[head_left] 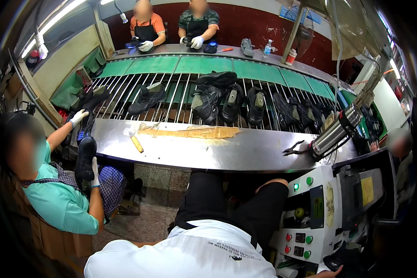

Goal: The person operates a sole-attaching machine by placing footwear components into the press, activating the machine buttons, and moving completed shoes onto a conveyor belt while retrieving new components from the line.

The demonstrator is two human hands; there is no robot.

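Observation:
At the lower right edge, my right hand [331, 273] shows only in part, its fingers against a black shoe [342, 257] beside the machine. It appears to grip the shoe, though dark surroundings hide much of both. My left hand is out of view; just a bit of the left forearm shows at my side. Close to the right hand stands a white control box [306, 213] with green and red buttons. A steel bench [185, 155] runs in front of my knees, with a yellow-handled tool [137, 144], dark pliers [294, 148] and a steel thermos flask [336, 132] on it.
Several black shoes [208, 103] rest on a metal roller conveyor [176, 92] beyond the bench. A co-worker in a teal shirt [65, 199] at left holds a black shoe [85, 159]. Two gloved co-workers work across the conveyor; another person [398, 143] is at far right.

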